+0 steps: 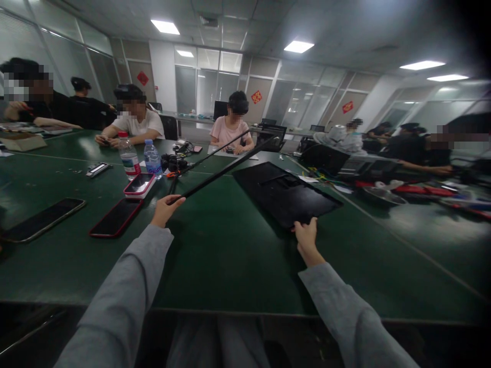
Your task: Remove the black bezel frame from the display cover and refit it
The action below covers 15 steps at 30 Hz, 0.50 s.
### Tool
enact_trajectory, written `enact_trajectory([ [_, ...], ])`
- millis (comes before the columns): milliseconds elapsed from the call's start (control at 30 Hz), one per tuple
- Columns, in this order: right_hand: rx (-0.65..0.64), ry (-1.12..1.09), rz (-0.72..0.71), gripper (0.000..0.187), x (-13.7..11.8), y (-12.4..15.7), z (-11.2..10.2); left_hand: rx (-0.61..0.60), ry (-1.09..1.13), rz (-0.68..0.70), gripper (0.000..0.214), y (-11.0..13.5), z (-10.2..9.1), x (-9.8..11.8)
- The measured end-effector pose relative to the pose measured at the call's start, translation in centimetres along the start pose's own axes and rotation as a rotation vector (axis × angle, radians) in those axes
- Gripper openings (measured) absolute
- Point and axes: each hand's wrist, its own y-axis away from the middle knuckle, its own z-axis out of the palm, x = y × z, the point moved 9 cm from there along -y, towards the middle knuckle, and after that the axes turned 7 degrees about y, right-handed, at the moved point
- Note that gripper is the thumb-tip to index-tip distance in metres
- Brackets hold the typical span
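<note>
My left hand point(164, 208) is closed around the near corner of a thin black frame point(224, 171), which rises off the green table point(230, 266) and slants away to the upper right. My right hand point(306, 236) pinches the near edge of a flat black panel point(284, 193) that lies on the table ahead of me. Both my arms are in grey sleeves.
Three phones lie at the left: one in a pink case point(139, 184), one in a red case point(116, 217), one dark point(42, 220). Two water bottles point(129, 156) stand behind them. Several people sit around the table. Red tools and cables point(399, 190) lie at right.
</note>
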Motion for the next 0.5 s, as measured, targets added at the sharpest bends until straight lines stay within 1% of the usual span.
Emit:
enact_trajectory([
  [67,-0.148,-0.050,0.018,0.091,-0.6,0.5,2.2,0.014,0.012,0.005,0.064,0.1,-0.1,0.2],
  [133,-0.328,-0.057,0.045,0.088,-1.4,0.4,4.5,0.021,0.016,0.022,0.064,0.0,-0.3,0.3],
  [200,-0.514,-0.040,0.047,0.084,-2.3,-0.2,6.5,0.032,0.003,0.047,0.062,-0.2,-0.4,0.3],
  [267,-0.643,-0.024,0.041,0.078,-2.9,-1.2,8.3,0.043,-0.034,0.077,0.060,-0.4,-0.7,0.1],
  [300,-0.661,-0.012,0.022,0.075,-3.0,-1.9,9.0,0.049,-0.063,0.095,0.058,-0.4,-0.9,0.1],
  [333,-0.643,0.005,-0.012,0.071,-3.1,-2.7,9.4,0.054,-0.100,0.114,0.056,-0.5,-1.1,0.1],
  [467,-0.397,0.097,-0.192,0.054,-3.1,-5.4,10.2,0.064,-0.286,0.178,0.048,-0.4,-1.7,0.4],
  [500,-0.364,0.104,-0.217,0.052,-2.9,-5.7,10.4,0.063,-0.331,0.191,0.046,-0.3,-1.7,0.6],
])
